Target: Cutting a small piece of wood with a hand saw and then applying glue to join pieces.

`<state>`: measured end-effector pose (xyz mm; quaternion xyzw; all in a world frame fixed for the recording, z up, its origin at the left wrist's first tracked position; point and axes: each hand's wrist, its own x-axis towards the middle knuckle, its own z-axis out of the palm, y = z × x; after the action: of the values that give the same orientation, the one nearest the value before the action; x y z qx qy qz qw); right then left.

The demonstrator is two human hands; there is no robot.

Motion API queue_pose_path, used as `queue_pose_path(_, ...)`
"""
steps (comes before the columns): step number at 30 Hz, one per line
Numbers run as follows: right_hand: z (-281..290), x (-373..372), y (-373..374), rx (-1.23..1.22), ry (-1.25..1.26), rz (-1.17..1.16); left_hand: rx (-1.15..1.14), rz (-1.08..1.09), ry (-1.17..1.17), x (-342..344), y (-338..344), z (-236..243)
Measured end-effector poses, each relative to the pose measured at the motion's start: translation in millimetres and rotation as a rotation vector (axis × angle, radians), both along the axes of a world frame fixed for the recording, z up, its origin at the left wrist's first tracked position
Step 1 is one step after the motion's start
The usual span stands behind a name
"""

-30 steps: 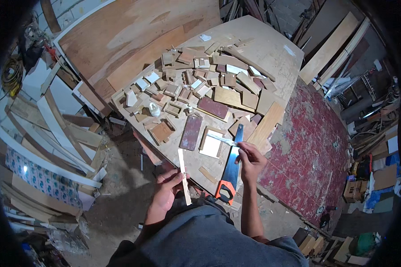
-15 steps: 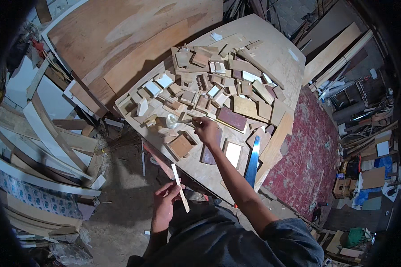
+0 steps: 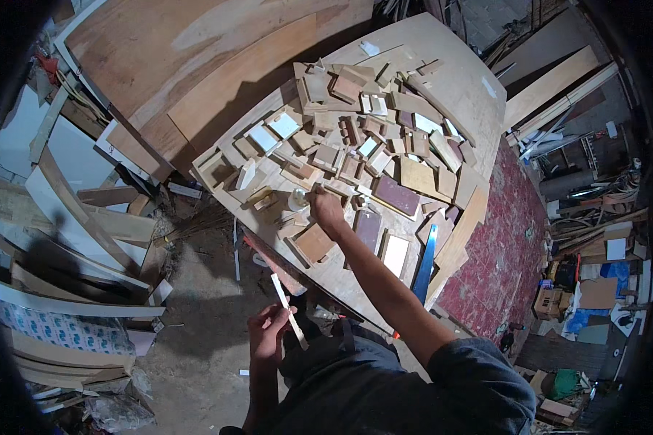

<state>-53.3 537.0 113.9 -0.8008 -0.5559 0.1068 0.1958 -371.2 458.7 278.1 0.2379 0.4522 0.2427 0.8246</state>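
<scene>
A thin pale wood strip (image 3: 280,291) stands upright-slanting in my left hand (image 3: 269,331), just off the table's near edge; thumb and fingers close on it. Over the table, my right hand (image 3: 328,212) has its fingers drawn together right beside a small clear jar (image 3: 296,201). Whatever those fingers pinch is hidden by the hand. A shallow wooden tray-like piece (image 3: 314,243) lies just below this hand. Many small wood blocks and box-shaped pieces, such as a dark red panel (image 3: 397,197), are spread beyond it.
A blue blade (image 3: 426,262) lies along the table's right part, near a white-faced piece (image 3: 395,254). Large plywood sheets (image 3: 218,65) lean behind the table (image 3: 463,61). Curved boards (image 3: 80,210) crowd the left side. Boards and clutter stand at the right beyond a red floor (image 3: 497,275).
My right hand has moved slightly down and left against the surroundings, closer to the jar. The view has shifted a little. My left hand still holds the wood strip.
</scene>
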Motion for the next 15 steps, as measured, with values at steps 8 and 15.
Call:
queue_pose_path(8, -21.5, 1.6, 17.1, -0.085, -0.076, -0.06, 0.015, 0.029, 0.054, -8.7, 11.3, 4.3)
queue_pose_path(15, -8.6, -7.7, 22.0, 0.047, 0.199, -0.345, 0.039, 0.005, 0.061, -17.2, 19.6, 5.2)
